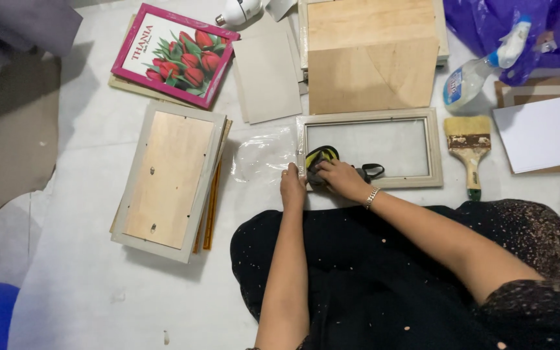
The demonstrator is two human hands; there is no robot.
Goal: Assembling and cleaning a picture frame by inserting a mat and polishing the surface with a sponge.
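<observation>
Both hands, left hand (291, 186) and right hand (338, 178), press a yellow-black tool (319, 159) on the frame's (433, 150) seven-o'clock corner.

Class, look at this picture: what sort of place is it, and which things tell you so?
Probably a picture-framing work area on a floor: an empty frame under the right hand, stacked frame backs, and a paintbrush beside a spray bottle.
</observation>
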